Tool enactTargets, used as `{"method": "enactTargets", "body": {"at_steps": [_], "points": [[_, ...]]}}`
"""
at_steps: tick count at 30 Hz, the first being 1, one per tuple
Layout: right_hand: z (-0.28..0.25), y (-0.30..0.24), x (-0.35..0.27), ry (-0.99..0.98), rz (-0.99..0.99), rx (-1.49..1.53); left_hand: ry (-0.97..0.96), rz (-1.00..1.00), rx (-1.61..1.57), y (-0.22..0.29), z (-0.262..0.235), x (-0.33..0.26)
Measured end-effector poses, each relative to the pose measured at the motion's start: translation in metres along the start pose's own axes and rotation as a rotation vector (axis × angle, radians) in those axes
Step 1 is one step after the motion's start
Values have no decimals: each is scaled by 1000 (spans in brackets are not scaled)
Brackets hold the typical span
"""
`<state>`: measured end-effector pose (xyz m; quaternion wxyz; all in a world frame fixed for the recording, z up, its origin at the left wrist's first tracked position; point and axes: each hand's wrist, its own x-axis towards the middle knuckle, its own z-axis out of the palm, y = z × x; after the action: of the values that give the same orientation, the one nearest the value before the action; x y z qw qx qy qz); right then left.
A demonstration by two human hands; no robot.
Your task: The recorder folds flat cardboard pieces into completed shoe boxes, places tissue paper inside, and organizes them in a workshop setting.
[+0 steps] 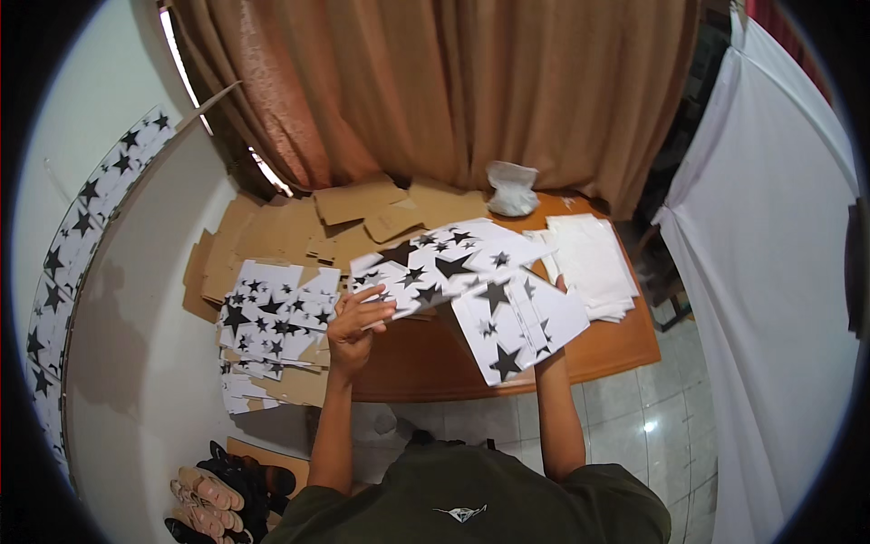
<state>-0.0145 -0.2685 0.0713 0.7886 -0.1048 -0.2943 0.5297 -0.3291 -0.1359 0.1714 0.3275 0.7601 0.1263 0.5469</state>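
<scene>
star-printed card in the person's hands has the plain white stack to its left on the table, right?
The side is wrong: the head view shows the plain white stack to the right of the star-printed card in the person's hands, on the table.

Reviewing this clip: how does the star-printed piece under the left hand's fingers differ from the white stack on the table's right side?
Pattern: the star-printed piece bears black stars; the white stack looks plain.
Pose: the star-printed piece is held up by the left hand; the white stack lies on the table.
Shared: both have a white ground.
</scene>
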Motion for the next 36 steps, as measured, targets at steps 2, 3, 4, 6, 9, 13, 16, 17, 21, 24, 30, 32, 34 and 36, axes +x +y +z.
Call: {"method": "enactTargets", "body": {"at_steps": [2, 3, 4, 6, 9, 13, 16, 17, 21, 24, 30, 32, 34, 36], "points": [[-6, -24, -24, 40, -21, -81, -192, -4, 150, 6, 17, -12], [-8, -33, -34, 59, -31, -122, -254, -62, 198, 3, 23, -23], [-8, -43, -38, 77, -38, -162, -261, -64, 187, 5, 33, -29], [-5, -56, -40, 110, -51, -241, -302, -119, 294, 9, 52, -37], [-6, -80, -46, 141, -63, -348, -348, -223, 285, 3, 73, -53], [-5, -100, -47, 183, -88, -491, -575, -348, 380, -4, 102, -60], [-5, -104, -37, 215, -100, -601, -485, -453, 66, -25, 135, -52], [-4, -106, -39, 223, -97, -638, -456, -405, -34, -34, 147, -40], [3, -111, -32, 175, -51, -765, -322, -850, -401, -18, 199, 28], [-4, -97, -25, 71, -128, -1148, -282, -1013, -468, -45, 225, 49], [22, -79, -14, 23, -121, -1645, -411, -1099, -779, -91, 248, 41], [26, -78, -11, 59, -56, -1653, -373, -1089, -869, -111, 250, 26], [25, -76, -8, 98, 9, -1658, -297, -1102, -947, -126, 260, 14], [14, -72, -6, 54, 60, -1758, -403, -1130, -871, -140, 264, 8]]}}
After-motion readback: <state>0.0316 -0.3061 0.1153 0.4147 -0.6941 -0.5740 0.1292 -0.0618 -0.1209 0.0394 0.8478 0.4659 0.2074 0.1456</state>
